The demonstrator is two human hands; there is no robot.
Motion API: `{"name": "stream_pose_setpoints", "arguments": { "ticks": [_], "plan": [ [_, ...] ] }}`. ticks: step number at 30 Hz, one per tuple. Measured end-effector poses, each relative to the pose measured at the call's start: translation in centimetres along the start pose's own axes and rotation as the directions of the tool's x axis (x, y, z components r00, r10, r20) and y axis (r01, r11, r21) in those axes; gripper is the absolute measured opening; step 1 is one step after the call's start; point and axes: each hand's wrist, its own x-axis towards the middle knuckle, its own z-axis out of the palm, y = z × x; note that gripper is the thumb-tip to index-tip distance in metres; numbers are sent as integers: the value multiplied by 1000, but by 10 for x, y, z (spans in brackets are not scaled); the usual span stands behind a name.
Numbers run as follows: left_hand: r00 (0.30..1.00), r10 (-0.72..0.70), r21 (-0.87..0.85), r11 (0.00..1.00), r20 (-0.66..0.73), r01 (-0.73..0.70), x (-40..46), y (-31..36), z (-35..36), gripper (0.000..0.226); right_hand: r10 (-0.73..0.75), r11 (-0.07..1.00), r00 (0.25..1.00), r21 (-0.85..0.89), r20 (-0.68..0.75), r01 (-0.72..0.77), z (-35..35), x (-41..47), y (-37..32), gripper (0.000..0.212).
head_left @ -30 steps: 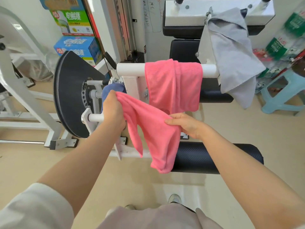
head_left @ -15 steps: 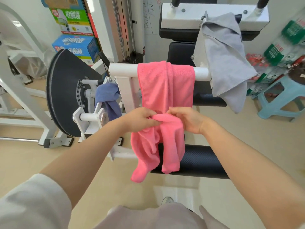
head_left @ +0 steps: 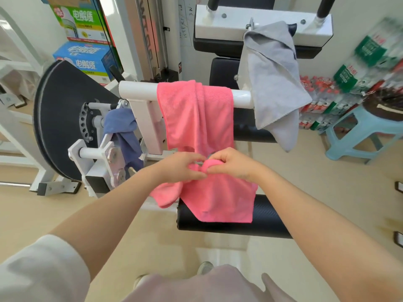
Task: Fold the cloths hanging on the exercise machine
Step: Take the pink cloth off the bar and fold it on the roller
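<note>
Blue cloth [head_left: 122,131]: bunched on the machine's left axle. Left hand [head_left: 181,168]: arm reaching forward, fingers curled, pinching the held pink cloth [head_left: 218,199]. Right hand [head_left: 231,164]: meeting the left, gripping the same cloth's bunched top. Second pink cloth [head_left: 196,114]: draped over white bar [head_left: 137,91]. Grey cloth [head_left: 272,79]: hanging far right.

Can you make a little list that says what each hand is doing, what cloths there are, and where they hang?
left hand: pinches the held pink cloth
right hand: grips a bunched part of the same cloth
held pink cloth: hangs down from both hands in front of the black roller pad
second pink cloth: draped over the white bar
grey cloth: hangs from the white frame at upper right
blue cloth: hangs by the black disc
</note>
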Motion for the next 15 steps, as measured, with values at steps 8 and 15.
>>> {"name": "stream_pose_setpoints", "arguments": {
  "ticks": [8, 15],
  "plan": [
    [954, -111, -409, 913, -278, -13, 5, 9, -6, 11, 25, 983, 994, 182, -105, -5, -28, -22, 14, 14],
    [817, -449, -598, 784, -361, 167, 10, -7, -2, 19, 142, 808, 956, 588, -255, 37, -39, -37, 16, 6]
  ]
}}
